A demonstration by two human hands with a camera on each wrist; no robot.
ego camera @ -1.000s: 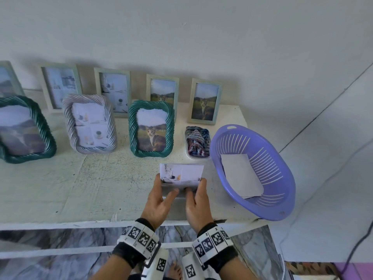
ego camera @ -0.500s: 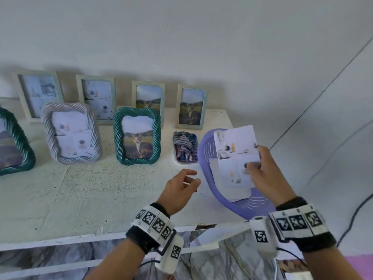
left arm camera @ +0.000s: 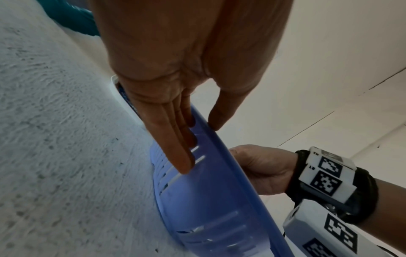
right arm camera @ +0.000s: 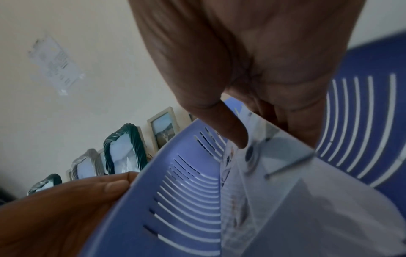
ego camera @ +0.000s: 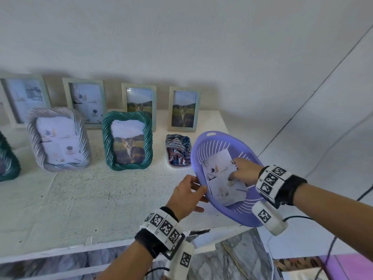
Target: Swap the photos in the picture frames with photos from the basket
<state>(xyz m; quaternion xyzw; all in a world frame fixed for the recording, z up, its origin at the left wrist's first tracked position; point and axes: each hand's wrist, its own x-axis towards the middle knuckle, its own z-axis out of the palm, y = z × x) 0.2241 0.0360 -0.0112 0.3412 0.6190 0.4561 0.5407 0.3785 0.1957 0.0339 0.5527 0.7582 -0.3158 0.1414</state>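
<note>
The right hand [ego camera: 245,171] pinches one photo [ego camera: 222,179] inside the one purple basket [ego camera: 240,216]. The left hand [ego camera: 186,196] holds the basket rim at 9 o'clock, thumb on top, straight fingers under. Past the basket, at 10 o'clock, stands a green frame [ego camera: 127,140] with a cat photo, then a grey frame [ego camera: 58,139]. Four flat frames lean on the wall behind. One dish of cloth [ego camera: 177,151] sits beside the basket. All rest on a white table [ego camera: 80,199] by a white wall.
</note>
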